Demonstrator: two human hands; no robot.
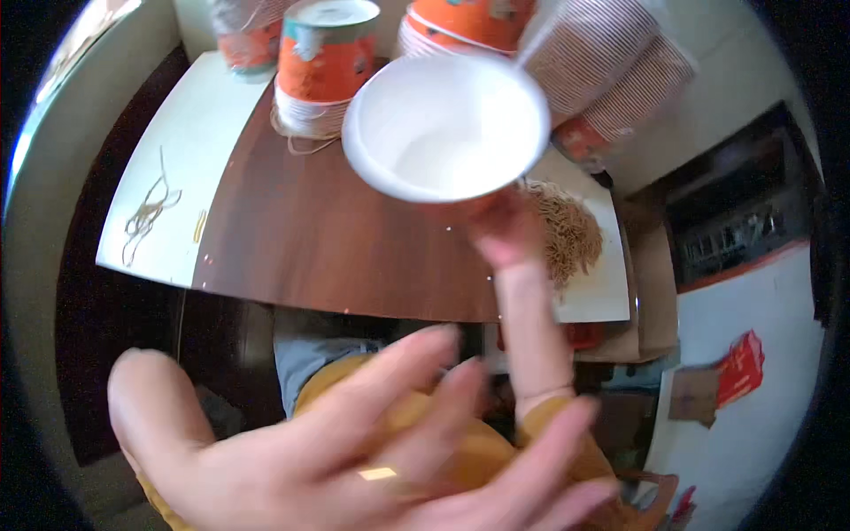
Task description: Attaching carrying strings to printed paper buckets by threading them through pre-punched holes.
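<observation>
My right hand point(505, 234) grips an orange paper tub point(447, 133) from beneath and behind. The tub is held up over the table, its white inside facing me, and nothing shows in it. My left hand point(354, 451) is raised close in front of me, blurred by motion. Its fingers are spread and hold nothing. Beyond the raised tub, a stack of orange paper tubs point(328, 66) stands upside down on the table, with loose cord around its lowest rims. Another orange stack point(474, 22) is partly hidden behind the raised tub.
The table has a brown middle point(336, 239) and white ends. A heap of thin tan strands point(571, 230) lies at the right end; a tangled cord point(150, 212) lies at the left. Long stacks of nested tubs point(589, 62) lean at the back right. A cardboard box point(655, 283) stands beyond the right edge.
</observation>
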